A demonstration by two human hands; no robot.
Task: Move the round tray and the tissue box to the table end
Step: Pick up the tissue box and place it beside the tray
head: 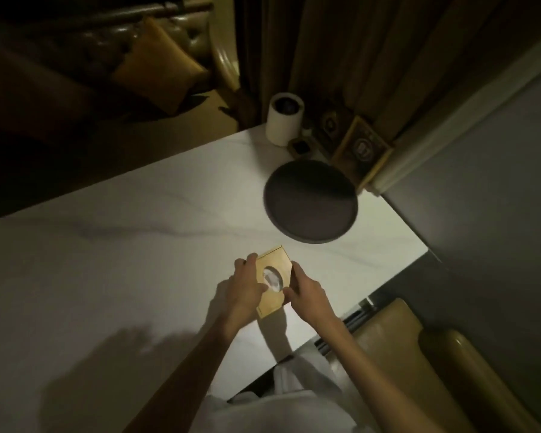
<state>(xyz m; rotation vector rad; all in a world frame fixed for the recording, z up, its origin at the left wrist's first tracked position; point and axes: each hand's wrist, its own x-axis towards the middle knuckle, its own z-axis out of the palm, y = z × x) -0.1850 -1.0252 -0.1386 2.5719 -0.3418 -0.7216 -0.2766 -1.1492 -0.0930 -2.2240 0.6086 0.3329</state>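
Observation:
A gold tissue box (275, 267) with an oval opening and white tissue showing stands on the white marble table (138, 245), near its front right edge. My left hand (245, 290) grips the box's left side and my right hand (306, 292) grips its right side. A dark round tray (311, 201) lies flat on the table beyond the box, toward the far right end, apart from both hands.
At the table's far end stand a white cylinder (284, 123), a small dark square holder (300, 147) and gold framed cards (361, 148) against the curtain. A tan padded seat (419, 354) is at the right; a sofa with a cushion (156, 64) lies beyond the table.

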